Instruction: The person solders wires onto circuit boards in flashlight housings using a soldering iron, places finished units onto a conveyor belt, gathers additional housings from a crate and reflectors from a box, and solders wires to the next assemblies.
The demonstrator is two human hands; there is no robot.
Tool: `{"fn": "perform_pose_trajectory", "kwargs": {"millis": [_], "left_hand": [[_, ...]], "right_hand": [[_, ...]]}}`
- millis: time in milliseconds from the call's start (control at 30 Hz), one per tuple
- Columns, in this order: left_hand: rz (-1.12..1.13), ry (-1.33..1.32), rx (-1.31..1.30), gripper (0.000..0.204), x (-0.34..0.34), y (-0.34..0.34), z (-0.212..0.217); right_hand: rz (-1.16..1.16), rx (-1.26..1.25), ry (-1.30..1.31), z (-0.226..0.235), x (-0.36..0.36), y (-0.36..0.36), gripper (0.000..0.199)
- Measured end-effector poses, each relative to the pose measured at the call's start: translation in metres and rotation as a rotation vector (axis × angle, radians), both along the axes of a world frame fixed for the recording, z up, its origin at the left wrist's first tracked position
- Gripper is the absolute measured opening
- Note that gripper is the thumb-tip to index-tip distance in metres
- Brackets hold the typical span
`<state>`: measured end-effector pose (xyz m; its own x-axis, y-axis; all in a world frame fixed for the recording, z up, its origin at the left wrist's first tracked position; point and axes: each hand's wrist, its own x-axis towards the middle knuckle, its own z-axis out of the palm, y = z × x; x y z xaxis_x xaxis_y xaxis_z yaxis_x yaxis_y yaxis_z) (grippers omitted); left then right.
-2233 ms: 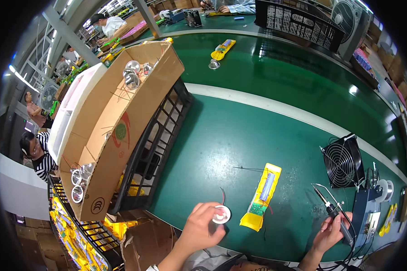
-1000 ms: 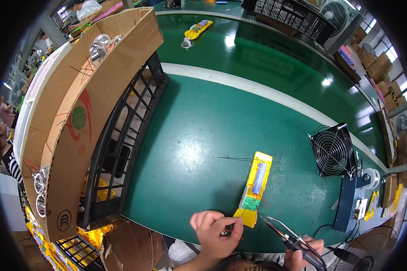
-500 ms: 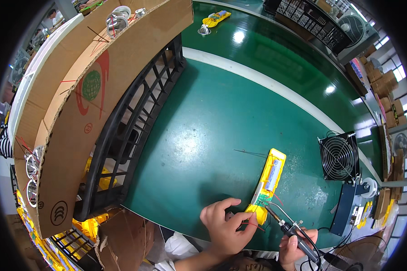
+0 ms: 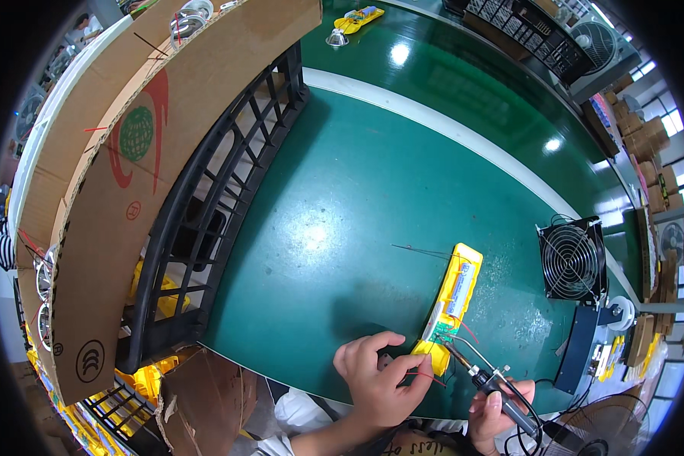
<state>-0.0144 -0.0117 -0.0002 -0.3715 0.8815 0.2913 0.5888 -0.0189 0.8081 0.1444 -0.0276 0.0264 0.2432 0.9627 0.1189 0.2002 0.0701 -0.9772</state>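
A yellow plastic flashlight housing (image 4: 463,262) lies open on the green bench, with a blue cylindrical battery cell (image 4: 461,289) inside. Below the cell sits a small green circuit board (image 4: 439,333). My left hand (image 4: 384,380) is closed in a pinch at the housing's lower end, and a thin red wire (image 4: 425,375) sticks out from between its fingers. Something partly hidden lies under that palm. In my right hand (image 4: 498,418) is a soldering iron (image 4: 509,409) with a bent metal tube alongside, its tip at the circuit board. Thin dark leads (image 4: 418,250) extend left from the housing.
On the left stand a black plastic crate (image 4: 213,201) and a cardboard carton (image 4: 102,251) holding reflectors. A black fan (image 4: 570,260) and a dark blue box with a spool (image 4: 585,346) are at right. Another yellow housing (image 4: 357,19) lies on the far glossy green surface.
The view has shifted slightly, so the carton and crate sit a little further left. Both hands keep nearly the same pose, and the iron's tip stays at the circuit board.
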Motion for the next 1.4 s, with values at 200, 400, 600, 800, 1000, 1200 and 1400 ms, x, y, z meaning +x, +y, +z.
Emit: {"fn": "perform_pose_trajectory", "kwargs": {"millis": [200, 400, 600, 800, 1000, 1200, 1400], "left_hand": [[0.008, -0.004, 0.006, 0.013, -0.0001, 0.0011, 0.0001], [0.013, -0.011, 0.001, 0.013, 0.0009, 0.0018, 0.0016], [0.019, -0.008, -0.013, 0.013, 0.0014, 0.0031, 0.0032], [0.038, -0.038, -0.036, 0.013, 0.0013, 0.0045, 0.0049], [0.006, -0.055, -0.061, 0.013, -0.0007, 0.0055, 0.0065], [-0.004, -0.065, -0.063, 0.013, -0.0017, 0.0050, 0.0069], [-0.003, -0.078, -0.061, 0.012, -0.0018, 0.0044, 0.0067]], "right_hand": [[0.003, -0.015, -0.008, 0.0000, -0.0001, 0.0001, 0.034], [-0.008, 0.009, -0.037, 0.0005, 0.0015, -0.0009, 0.036], [-0.012, 0.016, -0.017, -0.0007, 0.0009, -0.0004, 0.036], [-0.010, 0.005, -0.011, -0.0023, 0.0010, -0.0001, 0.037], [-0.014, -0.015, -0.014, -0.0020, 0.0020, -0.0006, 0.036], [0.003, -0.006, -0.044, -0.0027, 0.0042, -0.0006, 0.036], [0.001, 0.002, -0.052, -0.0006, 0.0012, 0.0017, 0.036]]}}
